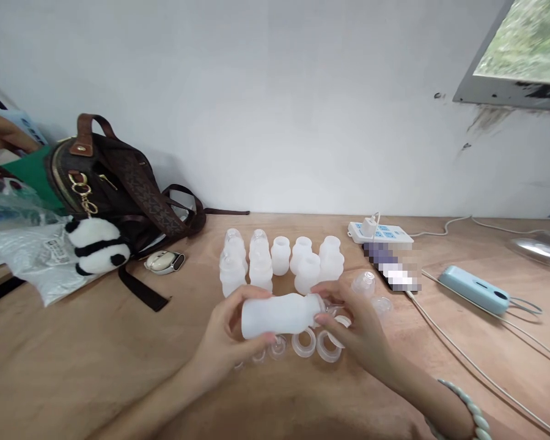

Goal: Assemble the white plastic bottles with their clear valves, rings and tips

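A translucent white baby bottle point(277, 315) lies sideways in the air between my hands. My left hand point(231, 333) wraps round its base end. At the neck, the fingers of my right hand point(348, 318) close on a clear collar with a nipple point(329, 307), partly hidden by the fingers. Below the bottle, screw rings point(304, 343) and clear nipples point(277, 346) lie on the table. Behind it stand open bottle bodies point(281, 255) and several bottles with clear caps point(233, 269). Two clear dome caps point(365, 283) lie beyond my right hand.
On the left are a dark backpack point(132, 183) with a panda plush point(98, 246), a plastic bag point(36, 256) and a computer mouse point(164, 261). A power strip point(385, 232), a phone point(391, 267), a light-blue device point(474, 289) and cables are on the right. A wall closes off the back.
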Available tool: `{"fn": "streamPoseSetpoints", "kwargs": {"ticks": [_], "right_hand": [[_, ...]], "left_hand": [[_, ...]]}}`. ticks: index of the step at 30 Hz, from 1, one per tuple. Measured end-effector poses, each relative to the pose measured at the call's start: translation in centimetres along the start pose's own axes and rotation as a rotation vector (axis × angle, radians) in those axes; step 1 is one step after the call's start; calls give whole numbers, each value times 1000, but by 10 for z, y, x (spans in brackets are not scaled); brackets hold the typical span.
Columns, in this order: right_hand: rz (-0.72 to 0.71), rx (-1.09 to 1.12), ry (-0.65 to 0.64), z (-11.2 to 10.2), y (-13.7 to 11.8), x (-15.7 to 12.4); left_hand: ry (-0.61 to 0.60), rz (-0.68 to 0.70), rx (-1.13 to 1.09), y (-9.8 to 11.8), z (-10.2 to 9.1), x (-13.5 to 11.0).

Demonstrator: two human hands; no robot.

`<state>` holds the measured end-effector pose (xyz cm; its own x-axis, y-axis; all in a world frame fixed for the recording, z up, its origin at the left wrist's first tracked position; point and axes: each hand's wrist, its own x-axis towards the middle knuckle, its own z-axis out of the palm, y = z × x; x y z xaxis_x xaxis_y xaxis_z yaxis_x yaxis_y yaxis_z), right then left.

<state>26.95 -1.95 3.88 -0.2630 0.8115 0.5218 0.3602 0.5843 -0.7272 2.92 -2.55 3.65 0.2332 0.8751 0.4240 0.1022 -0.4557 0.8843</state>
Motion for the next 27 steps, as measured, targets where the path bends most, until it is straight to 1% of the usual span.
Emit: {"fn": "streamPoseSetpoints", "kwargs": {"ticks": [1,2,3,4,5,6,8,11,13,14,16,17,18,19,20,21,24,25,26,27], "right_hand": [[126,64,-21,0,1,0],[225,134,-53,0,2,-1],[290,197,-95,0,2,-2],[320,239,-132,0,3,-2],[316,254,-155,-1,2,-2],[286,247,-159,-2,2,-2],[196,201,-135,-5,1,-1],[64,83,-137,-11,-1,4],[-57,-11,-168,-13,-1,6],[-136,-52,-178,-12,-1,7],[-277,-115,-176,-11,1,6],[-312,-135,-167,-10,1,5],[-308,-143,-154,-9,2,4],[-265,-131,-140,-8,2,3],[-184,-95,-135,-7,1,2],[-77,-34,-142,-6,0,2],[275,222,-204,-3,-4,5],[364,290,-235,-2,-5,6],[427,337,-260,-1,-7,7],[465,363,-273,-1,-7,7]], "left_hand": [[-25,156,93,0,0,-2],[-51,280,171,1,-1,-3],[-70,344,225,1,-1,-4],[-70,342,251,1,0,-5],[-46,278,247,1,0,-5],[-8,174,215,1,1,-4],[41,-79,94,0,1,-1],[40,-378,-148,-2,1,5],[35,-494,-250,-2,1,7],[31,-523,-273,-2,1,7],[11,-511,-265,-1,1,6],[-2,-459,-233,0,2,4],[-11,-375,-175,0,2,2],[-13,-256,-87,0,2,0],[-10,-95,28,0,1,-3],[-11,101,166,-1,0,-6],[-72,737,613,-7,-4,-16],[-107,898,733,-9,-5,-19],[-130,1011,819,-10,-6,-22],[-134,1058,869,-10,-6,-23]]}}
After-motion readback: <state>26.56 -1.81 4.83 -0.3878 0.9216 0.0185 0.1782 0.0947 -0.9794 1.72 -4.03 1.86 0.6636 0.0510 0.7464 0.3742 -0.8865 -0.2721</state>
